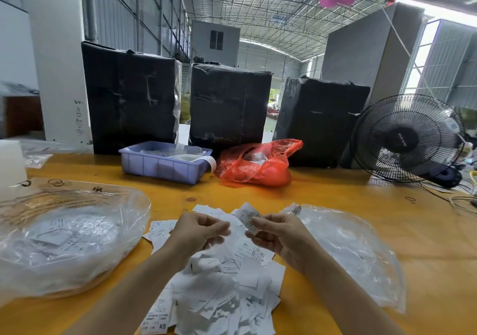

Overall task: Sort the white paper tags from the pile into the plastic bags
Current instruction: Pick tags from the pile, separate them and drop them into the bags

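The tag pile lies at lower centre of the counter, directly before you. One plastic bag lies left of it, another right. Behind, at frame centre, a tray sits left of a tied bag; three boxes stand behind both, a fan at right.

Warehouse hall, metal truss roof, daylight from open far end. Orange table. Three black-wrapped boxes stand along its back edge, white pillar left, black fan right, grey cabinet behind.
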A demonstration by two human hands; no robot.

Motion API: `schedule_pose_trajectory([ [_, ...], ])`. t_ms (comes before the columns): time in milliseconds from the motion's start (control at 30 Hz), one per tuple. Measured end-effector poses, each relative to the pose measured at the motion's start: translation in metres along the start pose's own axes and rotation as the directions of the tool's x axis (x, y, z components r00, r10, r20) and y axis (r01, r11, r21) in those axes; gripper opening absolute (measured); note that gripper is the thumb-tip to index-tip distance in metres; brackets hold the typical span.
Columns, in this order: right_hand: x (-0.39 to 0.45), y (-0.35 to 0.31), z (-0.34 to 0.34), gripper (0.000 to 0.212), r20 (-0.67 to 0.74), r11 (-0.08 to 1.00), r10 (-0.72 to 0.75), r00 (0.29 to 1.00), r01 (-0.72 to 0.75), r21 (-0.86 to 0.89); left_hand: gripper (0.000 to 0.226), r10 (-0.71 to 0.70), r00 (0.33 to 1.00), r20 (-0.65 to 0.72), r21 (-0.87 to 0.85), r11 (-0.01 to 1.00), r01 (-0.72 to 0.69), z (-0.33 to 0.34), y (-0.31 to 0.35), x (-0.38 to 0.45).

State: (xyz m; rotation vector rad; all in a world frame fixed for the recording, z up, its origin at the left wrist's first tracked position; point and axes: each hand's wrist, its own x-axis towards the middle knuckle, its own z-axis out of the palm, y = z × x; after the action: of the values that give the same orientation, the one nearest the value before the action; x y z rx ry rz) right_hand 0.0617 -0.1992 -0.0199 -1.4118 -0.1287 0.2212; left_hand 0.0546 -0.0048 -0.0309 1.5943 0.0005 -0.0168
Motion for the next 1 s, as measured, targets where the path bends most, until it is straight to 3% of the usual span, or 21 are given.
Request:
schedule_pose_trajectory([
  [167, -0.004, -0.005, 0.005, 0.034, -0.002, 0.999, -0.049, 0.999, 0.049, 0.0, 0.003, -0.026, 0.999, 0.042, 0.006, 1.0, 0.026, 0.004, 0.004, -0.004],
  [367, -0.005, -0.011, 0.004, 0.009, -0.042, 0.972, -0.187, 0.981, 0.179, -0.151, 0.009, -0.075, 0.993, 0.096, -0.008, 0.997, 0.076, 0.004, 0.008, -0.006],
  [667, -0.009, -0.015, 0.003, 0.029, -0.018, 0.95, -0.227, 0.974, 0.217, -0.224, 0.015, -0.096, 0.989, 0.112, 0.005, 0.995, 0.096, 0.004, 0.009, -0.007],
  [767, -0.008, -0.013, 0.004, 0.018, 0.034, 0.926, -0.187, 0.982, 0.188, -0.328, 0.01, -0.09, 0.99, 0.112, 0.006, 0.996, 0.09, 0.004, 0.008, -0.007],
  [833, -0.007, -0.011, 0.004, 0.005, -0.015, 0.891, -0.239, 0.971, 0.213, -0.401, 0.009, -0.082, 0.99, 0.113, 0.015, 0.997, 0.081, 0.004, 0.009, -0.008],
  [933, -0.005, -0.011, 0.001, 0.012, -0.13, 0.941, -0.277, 0.952, 0.242, -0.236, 0.01, -0.072, 0.99, 0.118, 0.037, 0.997, 0.068, 0.005, 0.008, -0.009],
  [1000, -0.006, -0.013, 0.001, 0.015, -0.107, 0.973, -0.23, 0.967, 0.226, -0.047, 0.008, -0.072, 0.99, 0.12, 0.045, 0.997, 0.067, 0.006, 0.008, -0.009],
])
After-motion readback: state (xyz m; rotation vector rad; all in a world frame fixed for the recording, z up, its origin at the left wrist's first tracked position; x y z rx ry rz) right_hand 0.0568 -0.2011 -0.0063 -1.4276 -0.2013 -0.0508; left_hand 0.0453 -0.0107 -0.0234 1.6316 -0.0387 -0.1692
